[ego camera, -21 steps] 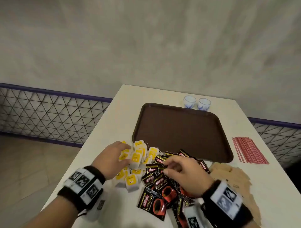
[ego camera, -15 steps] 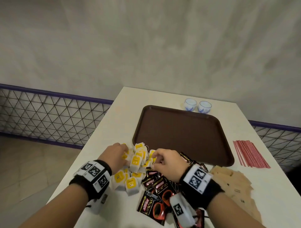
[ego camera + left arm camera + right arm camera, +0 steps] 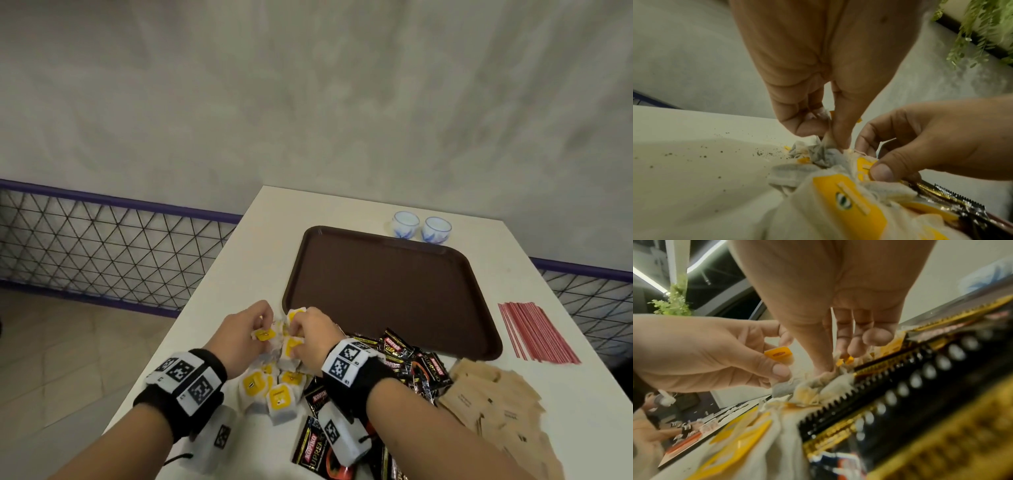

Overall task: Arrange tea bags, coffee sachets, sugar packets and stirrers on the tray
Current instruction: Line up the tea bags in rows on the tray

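Note:
A heap of white tea bags (image 3: 274, 387) with yellow tags lies on the white table just left of the brown tray's (image 3: 387, 291) near corner. Both hands are in the far end of that heap. My left hand (image 3: 255, 330) pinches tea bags (image 3: 819, 151) between thumb and curled fingers. My right hand (image 3: 301, 334) pinches tea bags (image 3: 830, 379) close beside it, thumb on a yellow tag. Black coffee sachets (image 3: 407, 359) spread under and right of my right wrist. Brown sugar packets (image 3: 493, 404) lie further right. Red stirrers (image 3: 534, 332) lie right of the tray.
Two small white-and-blue cups (image 3: 421, 228) stand beyond the tray's far edge. The table's left edge (image 3: 191, 301) runs close to the tea bags, with floor and a mesh fence (image 3: 102, 246) beyond. Dark tea specks dot the tabletop (image 3: 705, 155).
My right hand left the coffee sachets and moved left onto the tea bag heap. Both hands have closed in on tea bags at the heap's far end, next to each other.

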Demonstrator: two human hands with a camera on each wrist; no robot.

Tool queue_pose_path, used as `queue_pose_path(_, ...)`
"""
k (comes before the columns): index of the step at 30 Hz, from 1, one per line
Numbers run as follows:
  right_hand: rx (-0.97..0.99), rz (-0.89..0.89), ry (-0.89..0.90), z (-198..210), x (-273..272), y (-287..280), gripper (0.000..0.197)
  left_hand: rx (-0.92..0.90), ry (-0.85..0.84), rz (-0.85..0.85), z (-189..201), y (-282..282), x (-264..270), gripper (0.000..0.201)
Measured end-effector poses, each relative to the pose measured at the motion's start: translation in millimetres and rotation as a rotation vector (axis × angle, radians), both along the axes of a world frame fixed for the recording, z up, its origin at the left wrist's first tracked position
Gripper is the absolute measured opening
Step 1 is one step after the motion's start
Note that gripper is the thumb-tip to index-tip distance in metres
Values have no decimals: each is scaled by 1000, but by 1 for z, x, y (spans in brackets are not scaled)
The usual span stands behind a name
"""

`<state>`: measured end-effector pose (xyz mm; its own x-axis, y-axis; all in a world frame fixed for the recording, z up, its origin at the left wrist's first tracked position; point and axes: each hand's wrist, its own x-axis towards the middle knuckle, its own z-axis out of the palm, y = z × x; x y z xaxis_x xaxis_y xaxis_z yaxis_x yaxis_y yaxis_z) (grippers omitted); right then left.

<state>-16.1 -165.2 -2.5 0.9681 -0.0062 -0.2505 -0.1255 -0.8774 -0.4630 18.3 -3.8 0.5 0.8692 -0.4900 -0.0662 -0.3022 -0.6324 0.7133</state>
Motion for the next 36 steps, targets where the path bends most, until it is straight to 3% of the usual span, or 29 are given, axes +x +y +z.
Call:
queue_pose_path(4, 102, -48, -50, -1, 0, -4, 18, -10, 16, 0, 7, 2, 0, 31)
queue_pose_path(9, 257, -155, -141, 2, -3, -22, 18, -139, 187, -35, 29, 3, 2, 28)
queue_pose_path(12, 347, -215, -213, 8, -6, -33, 15, -230, 87, -37, 44, 0, 3, 15)
queue_pose_path(19, 561, -251, -297, 33, -4, -58, 19, -426, 59, -33, 56, -4, 13, 39)
queue_pose_path(22, 571, -277, -300, 42, 5, -70, 16, -517, 113, 1, 56, -6, 14, 40)
queue_pose_path(27, 506, -323, -258, 53, 44, -94, 17, -480, 143, -7, 53, -9, 26, 27)
queue_pose_path(33, 504, -416, -187, 36, 119, -112, 31, -465, 238, -6, 52, -28, 66, 23)
queue_pose_path(36, 420, -408, -203, 24, 159, -115, 25, -377, 219, -15, 48, -44, 98, 17)
